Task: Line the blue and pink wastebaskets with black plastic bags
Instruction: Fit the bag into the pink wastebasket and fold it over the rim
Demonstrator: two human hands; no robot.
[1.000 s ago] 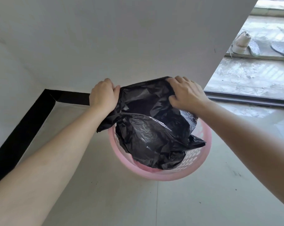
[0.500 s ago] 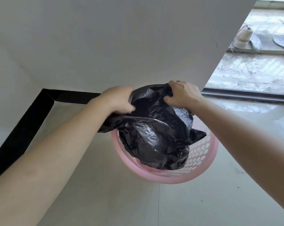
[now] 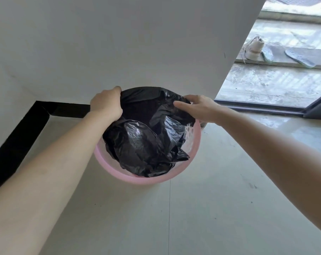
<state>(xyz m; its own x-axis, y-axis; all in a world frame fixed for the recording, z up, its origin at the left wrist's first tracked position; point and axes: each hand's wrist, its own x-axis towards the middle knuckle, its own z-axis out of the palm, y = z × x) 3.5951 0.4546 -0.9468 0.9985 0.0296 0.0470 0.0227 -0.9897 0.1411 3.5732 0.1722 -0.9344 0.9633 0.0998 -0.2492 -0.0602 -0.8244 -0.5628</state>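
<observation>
I saw a white wall (image 3: 119, 43) above black baseboard (image 3: 18, 137); right of it, a sunlit doorway (image 3: 270, 83), a white sneaker (image 3: 252, 50) beyond.

You are getting soft daylight coming from the doorway (image 3: 277, 85) at upper right, glare glinting off the black bag (image 3: 137, 137), edges bending wide-angle, focus slightly soft.

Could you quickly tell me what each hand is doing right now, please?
Left hand: closed on the black bag.
Right hand: fingers on the bag; grip cannot be told.

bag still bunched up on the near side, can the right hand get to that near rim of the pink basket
Probably yes. The right hand is at the far edge of the bag, and the near rim of the pink basket lies bare, with nothing over it.
</observation>
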